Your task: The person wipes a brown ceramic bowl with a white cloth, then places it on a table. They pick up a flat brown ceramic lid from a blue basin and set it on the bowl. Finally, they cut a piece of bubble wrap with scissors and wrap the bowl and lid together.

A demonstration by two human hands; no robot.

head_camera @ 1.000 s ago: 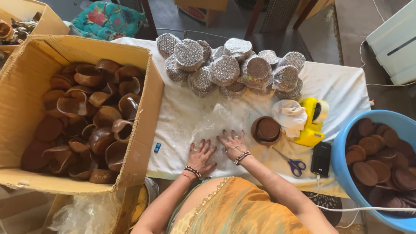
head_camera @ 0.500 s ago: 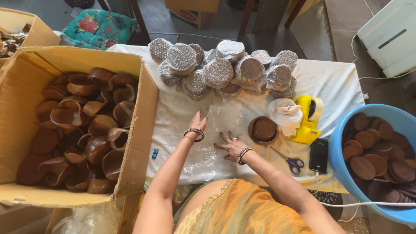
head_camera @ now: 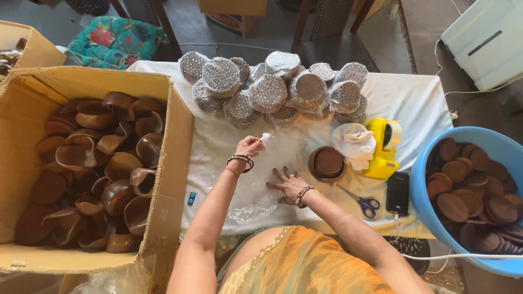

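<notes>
My left hand (head_camera: 249,147) pinches the far corner of a clear bubble wrap sheet (head_camera: 256,188) and holds it lifted off the white-covered table (head_camera: 403,98). My right hand (head_camera: 287,185) lies flat with fingers spread on the near part of the same sheet, pressing it to the cloth. A brown round wooden bowl (head_camera: 328,163) sits just right of my right hand. Behind the sheet is a pile of bubble-wrapped round bundles (head_camera: 272,90).
A large cardboard box (head_camera: 174,158) of brown wooden bowls stands at the left. A blue tub (head_camera: 422,163) with brown wooden discs is at the right. A yellow tape dispenser (head_camera: 384,147), white cloth (head_camera: 355,142), blue scissors (head_camera: 366,204) and a black phone (head_camera: 397,193) lie right of the bowl.
My left hand rose from flat on the sheet, took its far corner and lifted it. My right hand stayed pressed on the near part.
</notes>
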